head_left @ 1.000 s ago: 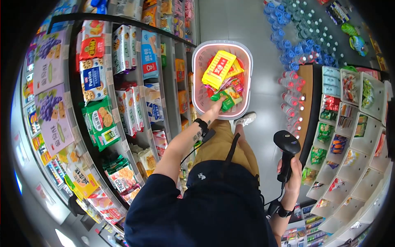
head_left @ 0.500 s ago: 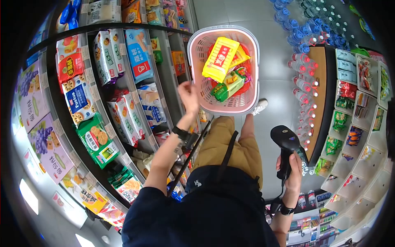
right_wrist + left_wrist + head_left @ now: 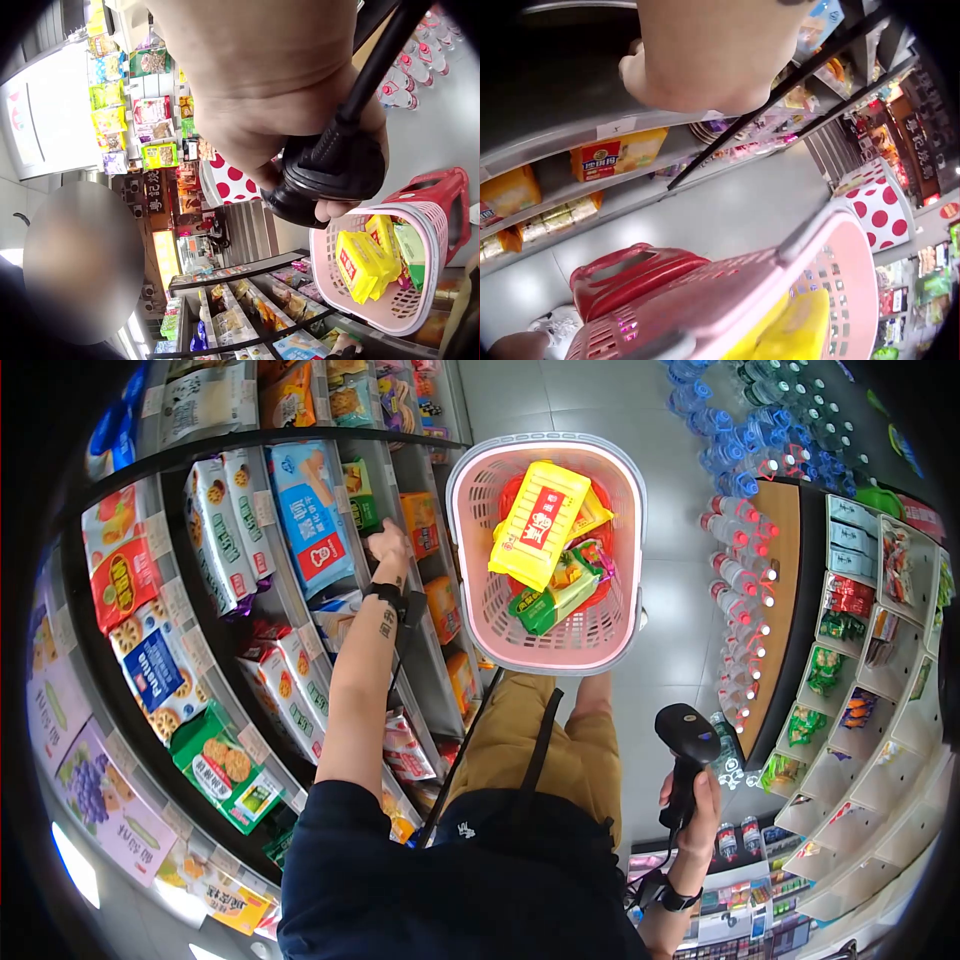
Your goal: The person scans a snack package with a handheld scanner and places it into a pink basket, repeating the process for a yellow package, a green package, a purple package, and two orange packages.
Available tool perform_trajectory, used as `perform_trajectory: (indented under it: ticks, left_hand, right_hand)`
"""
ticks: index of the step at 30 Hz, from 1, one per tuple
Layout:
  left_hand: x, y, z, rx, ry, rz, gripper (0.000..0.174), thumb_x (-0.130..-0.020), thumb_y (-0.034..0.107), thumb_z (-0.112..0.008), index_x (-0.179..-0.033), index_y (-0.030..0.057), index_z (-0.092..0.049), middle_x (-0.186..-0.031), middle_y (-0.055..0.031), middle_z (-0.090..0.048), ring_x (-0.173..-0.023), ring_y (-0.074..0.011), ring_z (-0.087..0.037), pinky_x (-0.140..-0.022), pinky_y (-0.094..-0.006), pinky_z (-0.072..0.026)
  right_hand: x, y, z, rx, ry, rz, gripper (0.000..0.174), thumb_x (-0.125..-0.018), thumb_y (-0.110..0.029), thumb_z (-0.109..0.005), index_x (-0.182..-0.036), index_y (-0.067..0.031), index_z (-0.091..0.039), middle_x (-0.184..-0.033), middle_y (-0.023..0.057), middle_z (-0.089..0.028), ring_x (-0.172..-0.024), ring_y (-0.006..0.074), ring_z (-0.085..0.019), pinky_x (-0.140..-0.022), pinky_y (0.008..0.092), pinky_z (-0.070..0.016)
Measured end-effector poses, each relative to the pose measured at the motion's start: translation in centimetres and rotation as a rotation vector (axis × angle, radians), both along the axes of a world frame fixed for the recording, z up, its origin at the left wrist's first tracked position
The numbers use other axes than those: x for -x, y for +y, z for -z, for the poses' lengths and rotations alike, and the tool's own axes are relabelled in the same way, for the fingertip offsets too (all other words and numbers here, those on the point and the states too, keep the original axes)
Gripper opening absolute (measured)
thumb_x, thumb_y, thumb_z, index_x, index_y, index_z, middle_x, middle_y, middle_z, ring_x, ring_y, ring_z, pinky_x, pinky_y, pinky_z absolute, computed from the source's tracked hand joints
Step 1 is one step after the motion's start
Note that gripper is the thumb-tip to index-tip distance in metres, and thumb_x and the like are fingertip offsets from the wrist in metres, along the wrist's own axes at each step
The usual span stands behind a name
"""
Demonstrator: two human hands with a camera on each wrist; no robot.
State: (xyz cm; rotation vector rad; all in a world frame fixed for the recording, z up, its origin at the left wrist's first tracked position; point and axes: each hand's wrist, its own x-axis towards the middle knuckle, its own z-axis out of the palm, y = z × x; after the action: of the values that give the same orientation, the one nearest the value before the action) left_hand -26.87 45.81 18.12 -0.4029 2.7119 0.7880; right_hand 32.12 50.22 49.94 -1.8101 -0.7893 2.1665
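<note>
In the head view the left hand (image 3: 390,544) reaches into the left shelf, at the lower end of a green pack (image 3: 360,498); its fingertips are hidden there. The left wrist view shows the back of this hand (image 3: 705,56) over a dark shelf. The right hand (image 3: 700,808) grips a black handheld scanner (image 3: 686,738), its cable hanging down; the right wrist view shows this hand (image 3: 277,97) round the scanner (image 3: 334,172). A pink basket (image 3: 462,585) holds yellow packs (image 3: 543,525), a green pack (image 3: 560,592) and red and purple packets.
Shelves of biscuit packs (image 3: 228,540) run along the left. Bottles with red caps (image 3: 735,575) line a wooden platform edge (image 3: 775,630) on the right, beside white snack bins (image 3: 880,740). Something red (image 3: 634,281) is below the basket in the left wrist view.
The left hand has left the green pack in the basket and moved left to the shelf. The right hand still grips the scanner. The head view has shifted, showing the basket larger.
</note>
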Motion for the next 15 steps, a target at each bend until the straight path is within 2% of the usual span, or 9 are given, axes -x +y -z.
perform_trajectory:
  ticks: [2, 4, 6, 8, 9, 10, 15]
  left_hand:
    - [1.3, 0.3, 1.3, -0.02, 0.007, -0.059, 0.058, -0.094, 0.037, -0.067, -0.121, -0.0145, -0.061, -0.12, -0.0333, -0.066, -0.112, -0.0422, -0.066, -0.097, -0.0473, -0.0523]
    - [3.0, -0.2, 3.2, -0.056, 0.043, -0.088, 0.066, -0.091, 0.038, -0.073, -0.13, -0.0141, -0.059, -0.135, -0.0286, -0.062, -0.121, -0.0394, -0.063, -0.102, -0.0448, -0.0482]
    - [4.4, -0.7, 5.8, -0.051, 0.113, -0.113, 0.069, -0.09, 0.039, -0.075, -0.132, -0.0131, -0.058, -0.136, -0.0257, -0.062, -0.119, -0.0369, -0.063, -0.101, -0.0433, -0.0486]
    - [5.4, -1.3, 7.6, -0.211, 0.115, -0.179, 0.068, -0.091, 0.037, -0.077, -0.133, -0.0128, -0.057, -0.136, -0.0226, -0.061, -0.115, -0.0342, -0.064, -0.099, -0.0403, -0.0491]
    - [4.3, 0.0, 5.8, -0.202, 0.071, -0.23, 0.067, -0.093, 0.04, -0.074, -0.136, -0.009, -0.056, -0.135, -0.0184, -0.062, -0.12, -0.031, -0.06, -0.106, -0.0386, -0.0441]
    - [4.1, 0.4, 5.4, -0.218, 0.048, -0.259, 0.067, -0.094, 0.04, -0.074, -0.138, -0.0079, -0.055, -0.138, -0.018, -0.06, -0.123, -0.0302, -0.058, -0.108, -0.0388, -0.0425]
    - [5.9, -0.8, 7.3, -0.402, -0.137, -0.456, 0.068, -0.097, 0.04, -0.071, -0.145, -0.0023, -0.048, -0.152, -0.0157, -0.05, -0.138, -0.0262, -0.047, -0.116, -0.04, -0.0345]
  right_hand:
    - [0.7, -0.1, 0.8, 0.022, -0.004, 0.003, 0.059, -0.101, -0.056, -0.054, -0.11, 0.0026, -0.06, -0.078, 0.0096, -0.063, -0.066, 0.0148, -0.06, -0.061, 0.0273, -0.0477]
    - [1.4, -0.2, 1.2, 0.043, -0.018, 0.023, 0.06, -0.101, -0.057, -0.054, -0.108, 0.0024, -0.06, -0.078, 0.0095, -0.063, -0.066, 0.0149, -0.06, -0.061, 0.0275, -0.0476]
    - [1.8, -0.3, 1.7, 0.062, -0.047, 0.013, 0.06, -0.101, -0.057, -0.053, -0.107, 0.0025, -0.059, -0.078, 0.0097, -0.063, -0.066, 0.015, -0.06, -0.062, 0.0278, -0.0476]
    - [1.9, -0.3, 2.1, 0.068, -0.047, 0.014, 0.06, -0.101, -0.057, -0.053, -0.107, 0.0027, -0.059, -0.078, 0.0099, -0.063, -0.067, 0.0151, -0.06, -0.062, 0.0278, -0.0476]
    - [1.9, -0.2, 2.3, 0.065, -0.039, 0.011, 0.06, -0.101, -0.056, -0.053, -0.108, 0.003, -0.059, -0.078, 0.01, -0.063, -0.067, 0.0151, -0.06, -0.063, 0.0278, -0.0477]
    - [2.0, -0.2, 2.4, 0.07, -0.042, 0.01, 0.06, -0.101, -0.056, -0.053, -0.108, 0.003, -0.059, -0.078, 0.01, -0.063, -0.067, 0.0151, -0.06, -0.063, 0.0278, -0.0477]
    - [2.5, 0.3, 2.4, 0.053, -0.042, 0.004, 0.06, -0.101, -0.056, -0.052, -0.109, 0.0037, -0.059, -0.078, 0.0106, -0.063, -0.067, 0.0153, -0.06, -0.063, 0.028, -0.048]
